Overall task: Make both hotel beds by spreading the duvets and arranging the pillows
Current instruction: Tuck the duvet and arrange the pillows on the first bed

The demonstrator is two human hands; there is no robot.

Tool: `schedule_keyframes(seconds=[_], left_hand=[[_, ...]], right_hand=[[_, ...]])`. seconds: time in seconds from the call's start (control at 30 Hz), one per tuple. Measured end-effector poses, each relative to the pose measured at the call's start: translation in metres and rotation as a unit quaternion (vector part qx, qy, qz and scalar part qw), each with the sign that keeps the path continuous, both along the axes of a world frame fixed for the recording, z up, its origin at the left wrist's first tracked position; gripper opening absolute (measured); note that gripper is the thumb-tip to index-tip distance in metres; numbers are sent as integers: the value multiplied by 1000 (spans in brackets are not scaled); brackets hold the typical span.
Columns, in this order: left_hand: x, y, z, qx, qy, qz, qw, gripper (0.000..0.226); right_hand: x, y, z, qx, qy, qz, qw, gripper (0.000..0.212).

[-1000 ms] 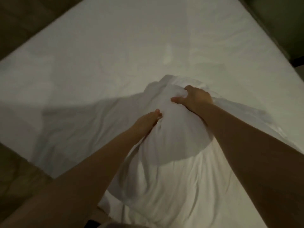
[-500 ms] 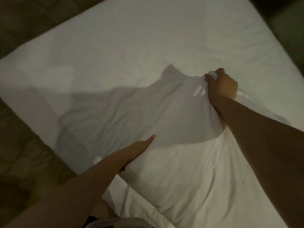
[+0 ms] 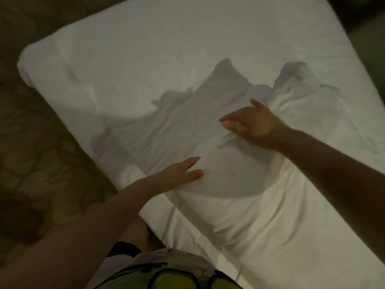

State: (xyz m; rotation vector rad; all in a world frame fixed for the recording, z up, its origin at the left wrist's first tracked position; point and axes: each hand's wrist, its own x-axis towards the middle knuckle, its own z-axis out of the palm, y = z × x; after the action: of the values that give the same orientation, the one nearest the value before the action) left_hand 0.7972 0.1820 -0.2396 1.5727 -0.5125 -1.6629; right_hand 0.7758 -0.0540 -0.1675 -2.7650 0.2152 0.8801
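Observation:
A white pillow [image 3: 239, 184] lies flat on the white bed [image 3: 145, 49], near the bed's front edge, with its crumpled far end [image 3: 295, 84] toward the upper right. My left hand [image 3: 179, 172] rests flat on the pillow's left side, fingers spread, holding nothing. My right hand [image 3: 254, 122] hovers open just over the pillow's upper part, fingers pointing left. The shadow of my head and arms falls across the pillow and sheet.
A dim patterned carpet [image 3: 41, 153] runs along the bed's left side. The bed's rounded corner [image 3: 27, 59] sits at the far left. A dark gap [image 3: 366, 38] borders the bed at the upper right. My own clothing shows at the bottom edge.
My right hand has let go of the pillow's bunched end and opened. The pillow now lies flat on the bed, and my left hand has settled onto it.

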Motion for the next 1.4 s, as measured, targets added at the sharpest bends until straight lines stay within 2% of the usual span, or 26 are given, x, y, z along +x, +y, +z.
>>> schedule_keyframes(seconds=[0.1,0.17,0.23,0.33,0.4,0.5,0.6,0.77,0.83,1.0,1.13,1.23,1.33,1.4], left_hand=[[2,8,1,-43,8,-39,998,92],[-1,6,3,-44,-9,-68,997,108],[-6,2,3,-14,-77,-83,993,102],[-14,-11,9,20,-120,-61,991,60],[-20,-17,19,14,-90,-24,996,58],[-20,-11,29,9,-77,9,997,56],[-17,15,10,56,-46,13,997,53],[-19,37,-9,121,-84,15,989,53],[-21,34,-4,137,-136,20,981,57],[-21,24,19,150,-268,-16,951,45],[-21,8,62,137,-343,8,929,60],[-35,-15,111,82,-441,27,893,61],[-71,-43,160,24,-506,-23,862,61],[-103,-62,184,-19,-538,-66,840,62]], right_hand=[[-24,50,1,-29,69,150,986,59],[-34,62,-4,-66,75,185,978,71],[-35,63,-11,-110,63,185,974,80],[-32,58,-15,-181,8,193,964,66],[-37,51,-7,-172,-62,190,965,63],[-47,44,-2,-122,-228,144,955,46],[-45,66,-27,-177,-237,166,941,45],[-46,87,-49,-194,-286,142,928,33],[-59,80,-41,-212,-282,105,930,39],[-92,71,0,-259,-260,-124,922,54],[-135,81,28,-259,-248,-240,902,59],[-179,89,52,-269,-250,-330,870,56],[-214,104,75,-262,-287,-422,819,58],[-231,112,90,-247,-289,-461,802,63]])
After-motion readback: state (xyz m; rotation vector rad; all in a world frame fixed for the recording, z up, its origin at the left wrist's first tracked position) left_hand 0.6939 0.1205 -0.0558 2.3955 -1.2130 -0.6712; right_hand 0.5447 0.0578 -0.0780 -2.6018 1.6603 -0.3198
